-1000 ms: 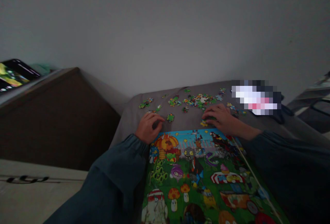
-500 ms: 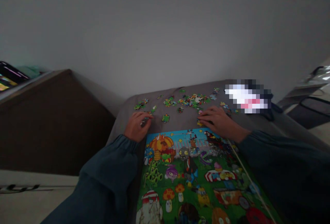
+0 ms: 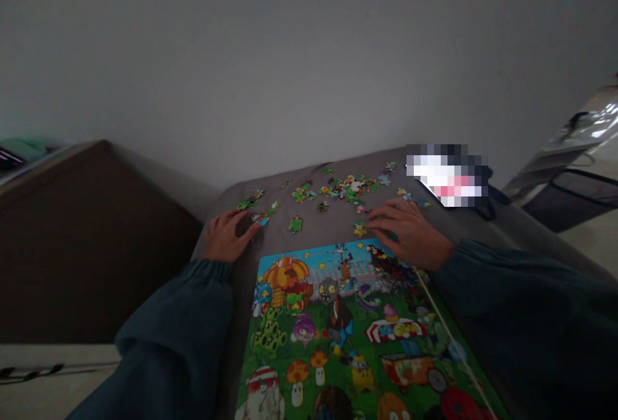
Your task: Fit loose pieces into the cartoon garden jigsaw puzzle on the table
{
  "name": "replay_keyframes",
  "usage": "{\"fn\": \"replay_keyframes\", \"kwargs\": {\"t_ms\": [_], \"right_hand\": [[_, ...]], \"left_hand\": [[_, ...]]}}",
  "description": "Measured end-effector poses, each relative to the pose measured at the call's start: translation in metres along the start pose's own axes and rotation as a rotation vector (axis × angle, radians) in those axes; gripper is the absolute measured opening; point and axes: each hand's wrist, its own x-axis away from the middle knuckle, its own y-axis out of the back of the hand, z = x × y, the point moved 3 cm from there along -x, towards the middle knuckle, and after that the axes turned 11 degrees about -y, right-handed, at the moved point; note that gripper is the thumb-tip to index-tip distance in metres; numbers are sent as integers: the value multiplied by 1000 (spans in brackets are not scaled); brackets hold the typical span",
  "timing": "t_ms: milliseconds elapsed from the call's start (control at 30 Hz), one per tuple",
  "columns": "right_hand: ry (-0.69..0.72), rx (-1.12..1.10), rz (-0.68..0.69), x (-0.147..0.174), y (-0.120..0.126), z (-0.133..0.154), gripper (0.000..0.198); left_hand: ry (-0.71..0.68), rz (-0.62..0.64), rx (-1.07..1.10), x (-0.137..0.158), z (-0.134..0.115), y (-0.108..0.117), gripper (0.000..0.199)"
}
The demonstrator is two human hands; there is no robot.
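A cartoon puzzle board, printed with plants and zombies, lies in front of me on grey cloth. My left hand rests past its far left corner, thumb and fingers apart and holding nothing. Close to those fingertips are small blue-and-orange jigsaw pieces. Over the board's far right edge is my right hand, its fingers stretched out loosely. Its fingertips are beside a yellow jigsaw piece; whether they touch it I cannot tell. A single green jigsaw piece lies between the hands.
Farther back, a loose pile of jigsaw pieces spreads over the grey cloth. At the back right lies a lit, blurred-out screen. A dark brown cabinet stands on the left, and a grey wall rises behind.
My left hand has drawn back to the left and spread, uncovering the pieces by its fingertips. My right hand has shifted slightly right of the yellow piece. The camera view has turned a little.
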Motion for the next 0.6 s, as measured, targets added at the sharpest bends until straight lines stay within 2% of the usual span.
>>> {"fn": "replay_keyframes", "kwargs": {"t_ms": [200,367,500,600], "right_hand": [[39,-19,-14,0,-3,1,24],[54,-27,-15,1,-5,-2,23],[79,-43,-25,1,-6,-3,24],[85,-61,-34,0,-6,-2,25]], "left_hand": [[-43,39,24,-16,-8,-9,48],[-77,70,56,-15,-9,-11,44],[-83,79,59,-16,-14,-7,44],[-86,75,68,-17,-22,5,45]]}}
